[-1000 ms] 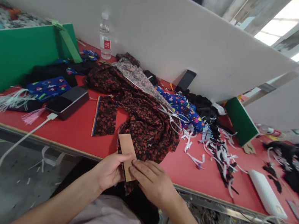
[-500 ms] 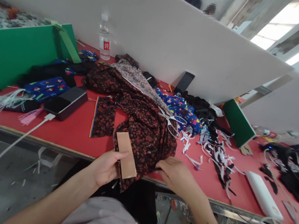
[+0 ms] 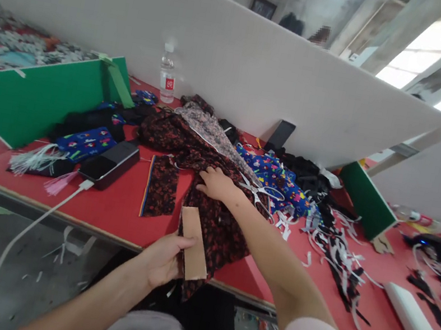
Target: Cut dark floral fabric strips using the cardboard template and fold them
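At the table's front edge, my left hand (image 3: pixel 167 261) is closed on a tan cardboard strip (image 3: pixel 193 245), thumb on top, with dark fabric beneath it. This dark floral fabric (image 3: pixel 227 246), printed in red and brown, spreads back across the table. Farther up, my right hand (image 3: pixel 217 183) lies on the fabric with its fingers stretched out and slightly apart. White-handled scissors (image 3: pixel 260 193) rest on the fabric just right of that hand. A separate floral piece (image 3: pixel 162 186) with a striped edge lies to the left.
A phone on a dark box (image 3: pixel 110 162), with a white cable, is at left. A water bottle (image 3: pixel 168 76) stands against the white partition (image 3: pixel 264 64). Blue printed cloth (image 3: pixel 273 177) and black-and-white scraps (image 3: pixel 338 248) lie at right, near a white power bank (image 3: pixel 416 325).
My right hand has left the fabric's lower right edge and moved up and left onto its upper part. The left hand keeps hold of the cardboard strip. The view has shifted slightly.
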A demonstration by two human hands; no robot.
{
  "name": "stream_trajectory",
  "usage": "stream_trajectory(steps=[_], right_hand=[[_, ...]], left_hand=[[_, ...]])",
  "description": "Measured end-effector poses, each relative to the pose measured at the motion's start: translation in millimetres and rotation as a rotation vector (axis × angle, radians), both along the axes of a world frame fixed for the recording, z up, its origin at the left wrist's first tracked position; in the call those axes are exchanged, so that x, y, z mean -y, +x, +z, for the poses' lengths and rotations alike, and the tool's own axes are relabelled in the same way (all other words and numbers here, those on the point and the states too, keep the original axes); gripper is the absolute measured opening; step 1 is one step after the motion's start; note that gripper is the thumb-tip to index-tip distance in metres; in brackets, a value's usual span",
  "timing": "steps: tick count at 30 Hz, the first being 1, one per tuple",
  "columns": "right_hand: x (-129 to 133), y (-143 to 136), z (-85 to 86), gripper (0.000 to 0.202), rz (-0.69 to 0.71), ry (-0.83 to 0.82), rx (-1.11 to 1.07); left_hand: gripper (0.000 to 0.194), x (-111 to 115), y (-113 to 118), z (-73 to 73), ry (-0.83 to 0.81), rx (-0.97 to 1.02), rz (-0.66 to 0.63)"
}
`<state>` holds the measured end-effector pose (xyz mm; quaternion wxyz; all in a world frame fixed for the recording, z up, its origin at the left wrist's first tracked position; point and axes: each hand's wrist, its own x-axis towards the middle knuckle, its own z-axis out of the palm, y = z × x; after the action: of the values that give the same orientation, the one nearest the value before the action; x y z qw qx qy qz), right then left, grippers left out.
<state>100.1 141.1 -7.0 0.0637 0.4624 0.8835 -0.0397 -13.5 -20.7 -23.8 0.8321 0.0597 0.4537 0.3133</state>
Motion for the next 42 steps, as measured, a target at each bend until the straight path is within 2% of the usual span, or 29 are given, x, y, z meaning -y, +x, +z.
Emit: stream_trajectory(steps=[4,9,13,16,19,23,27,31,34,36,38,40,42], right_hand=[[-19,3,-7.2,0.054,-0.020,0.015,-0.010],[-27,17,-1.7,0.059,0.065,-0.032,-0.022],[-16,19,8.8,0.054,0.080,0.010,-0.049],[2,11,18.1,0.043,0.093,0.162,-0.088],[19,-2,23.4,0.031,0.207,0.282,-0.101],[26,-16,20.6,0.026,0.424,0.288,-0.009],[23,-26,13.0,0.020,0.493,0.259,0.061],[22,-33,7.3,0.022,0.431,0.221,-0.053],[24,-26,7.2,0.031,0.393,0.039,-0.271],[29,-13,10.5,0.038,0.368,-0.056,-0.446],[37,6,15.1,0.040,0.295,-0.022,-0.581],[50,28,17.2,0.039,0.217,0.036,-0.636],[67,52,13.3,0.036,0.148,0.057,-0.602]], left_hand=[[0.033,-20,-7,4.0,-0.030,-0.065,-0.084],[0.031,-14,-8,6.9,-0.033,-0.079,-0.160],[0.028,-5,-5,5.1,-0.042,-0.049,-0.188],[0.025,-3,-3,5.0,-0.052,-0.033,-0.179],[0.018,-2,0,6.2,-0.056,-0.071,-0.173],[0.014,0,3,7.1,-0.069,-0.090,-0.190],[0.012,1,4,6.4,-0.052,-0.101,-0.197],[0.013,1,3,3.4,-0.055,-0.094,-0.199],[0.016,1,2,0.0,-0.062,-0.057,-0.178],[0.019,3,0,-1.2,-0.061,-0.021,-0.159],[0.024,5,-1,-0.7,-0.061,0.020,-0.134],[0.029,7,-2,0.9,-0.073,0.048,-0.104],[0.032,9,-2,2.5,-0.094,0.058,-0.084]])
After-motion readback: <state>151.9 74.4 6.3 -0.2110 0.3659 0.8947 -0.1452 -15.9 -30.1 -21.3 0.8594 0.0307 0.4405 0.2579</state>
